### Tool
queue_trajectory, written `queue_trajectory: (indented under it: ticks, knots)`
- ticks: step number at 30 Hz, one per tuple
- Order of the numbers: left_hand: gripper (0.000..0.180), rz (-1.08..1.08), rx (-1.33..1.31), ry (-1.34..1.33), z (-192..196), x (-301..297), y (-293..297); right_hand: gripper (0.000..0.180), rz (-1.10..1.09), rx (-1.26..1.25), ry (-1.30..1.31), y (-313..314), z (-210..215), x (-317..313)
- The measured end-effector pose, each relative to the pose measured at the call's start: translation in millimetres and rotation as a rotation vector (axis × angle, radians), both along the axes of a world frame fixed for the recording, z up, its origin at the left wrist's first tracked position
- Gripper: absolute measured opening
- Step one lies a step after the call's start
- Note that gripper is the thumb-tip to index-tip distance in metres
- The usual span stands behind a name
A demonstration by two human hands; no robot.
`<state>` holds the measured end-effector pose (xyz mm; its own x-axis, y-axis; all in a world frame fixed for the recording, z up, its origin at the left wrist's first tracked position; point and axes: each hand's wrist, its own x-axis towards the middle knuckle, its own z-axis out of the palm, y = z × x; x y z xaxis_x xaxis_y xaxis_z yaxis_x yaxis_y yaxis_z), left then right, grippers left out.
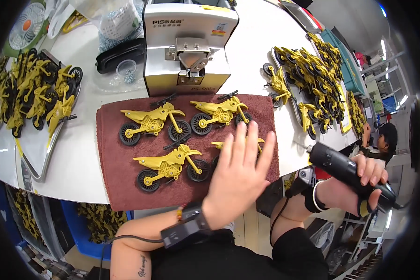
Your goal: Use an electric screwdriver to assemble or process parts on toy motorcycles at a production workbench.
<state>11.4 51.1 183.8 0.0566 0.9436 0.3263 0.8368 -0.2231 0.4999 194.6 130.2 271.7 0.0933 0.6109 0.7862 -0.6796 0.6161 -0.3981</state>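
My left hand point(238, 179) stretches over the cloth with its fingers spread, above a yellow toy motorcycle point(218, 145) that it largely hides; whether it touches the toy I cannot tell. Off to the right, my right hand point(369, 177) is wrapped round a black electric screwdriver point(333, 163), whose thin bit points left. Three more toy motorcycles with black wheels lie on the brown cloth point(119, 186): one at the back left point(154, 122), one at the back right point(219, 112), one at the front left point(170, 164).
A screw feeder machine point(191, 28) stands behind the cloth. Piles of toy motorcycles fill trays at left point(37, 93) and right point(308, 74). A small clear cup point(127, 70) and a fan point(27, 29) are at the back left. Below the table edge stands a blue bin point(81, 233). A person point(385, 140) sits at far right.
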Motion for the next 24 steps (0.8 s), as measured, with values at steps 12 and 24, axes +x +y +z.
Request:
queue_trajectory:
  ticks: [12,24]
  knots:
    - [0.07,-0.212,-0.168,0.238,5,-84,37,0.022,0.603,-0.64,0.557,-3,-93,20]
    - [0.048,0.049,-0.162,0.119,9,-130,-49,0.021,0.59,-0.836,0.475,2,-124,-31]
